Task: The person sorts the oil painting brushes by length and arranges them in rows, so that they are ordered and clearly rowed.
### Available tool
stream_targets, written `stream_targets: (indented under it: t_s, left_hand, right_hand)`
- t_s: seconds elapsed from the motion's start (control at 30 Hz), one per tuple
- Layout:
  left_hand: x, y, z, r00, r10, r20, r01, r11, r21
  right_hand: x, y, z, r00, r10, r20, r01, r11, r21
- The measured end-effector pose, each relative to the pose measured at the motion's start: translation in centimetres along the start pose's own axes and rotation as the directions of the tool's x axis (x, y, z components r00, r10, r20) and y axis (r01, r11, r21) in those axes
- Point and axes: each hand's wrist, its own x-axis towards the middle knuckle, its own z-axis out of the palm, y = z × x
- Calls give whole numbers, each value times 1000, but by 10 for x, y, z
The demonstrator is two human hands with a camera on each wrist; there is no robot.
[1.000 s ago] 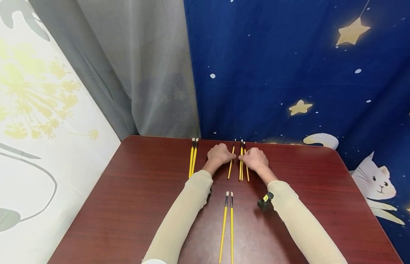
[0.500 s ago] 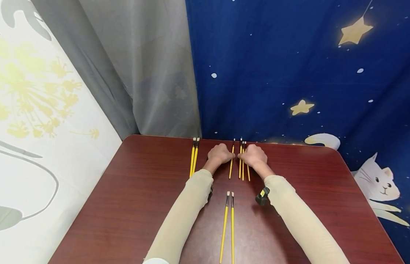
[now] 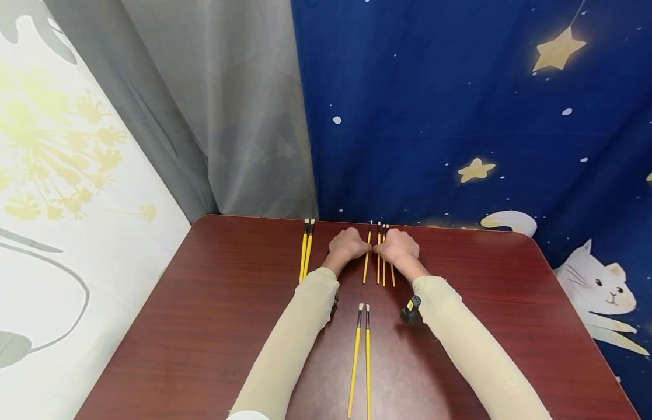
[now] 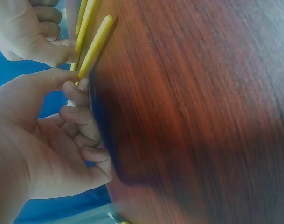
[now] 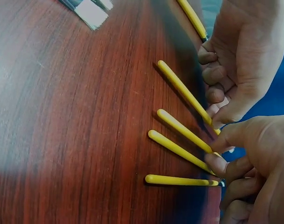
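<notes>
Near the table's far edge, my left hand [image 3: 348,243] pinches a yellow-handled paintbrush [image 3: 365,269] between thumb and forefinger; its other fingers are curled. Just right of it, my right hand [image 3: 399,246] pinches a second paintbrush [image 3: 379,269] with thumb and index finger. Both brushes lie on the table, bristles away from me. Two more brushes lie by the right hand: one paintbrush [image 5: 179,151] runs under its fingertips, and another paintbrush [image 5: 176,180] fans outward beside them. In the left wrist view, the left hand's brush handle [image 4: 96,44] points along the tabletop; its bristle end is hidden.
Two paintbrushes [image 3: 303,256] lie side by side left of the hands at the far edge. Nearer to me, two larger paintbrushes [image 3: 355,361] lie on the dark red wooden table [image 3: 215,326]. Grey and blue curtains [image 3: 410,116] hang right behind the table.
My right hand has shifted a little left with its brush, which now lies apart from its neighbour and closer to the left hand's brush. The left hand has hardly moved.
</notes>
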Motion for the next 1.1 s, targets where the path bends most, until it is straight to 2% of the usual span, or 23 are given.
stream_targets:
  t_s: [0.3,0.37,0.43,0.53,0.6,0.63,0.73,0.93,1.1]
  left_hand:
    - [5,2,4,999,-31,25,31,1000,-3]
    - [11,3,5,998,-44,47,44,999,-4]
    - [27,-2,16,997,-52,57,52,999,3]
    - [35,-3,19,995,-55,78,54,998,18]
    - [33,-2,19,996,-48,76,47,999,23]
    - [24,2,12,995,-49,82,47,999,22]
    - [13,6,8,997,-48,66,46,999,27]
    - [7,8,9,998,-49,46,47,998,36]
    - [3,10,9,999,-45,17,44,998,33]
  right_hand:
    - [0,4,2,1000,-14,-20,14,1000,4]
    - [0,3,2,1000,-12,-19,12,1000,-3]
    - [0,2,3,1000,-11,-20,11,1000,-11]
    - [-1,1,4,1000,-11,-25,11,1000,-21]
    - [-1,1,6,999,-12,-32,11,1000,-24]
    - [-2,1,6,999,-14,-33,13,1000,-24]
    - [-2,3,6,999,-19,-31,18,1000,-24]
    - [-3,5,8,999,-32,-42,32,999,-18]
    - [-6,6,9,994,-47,-95,48,999,7]
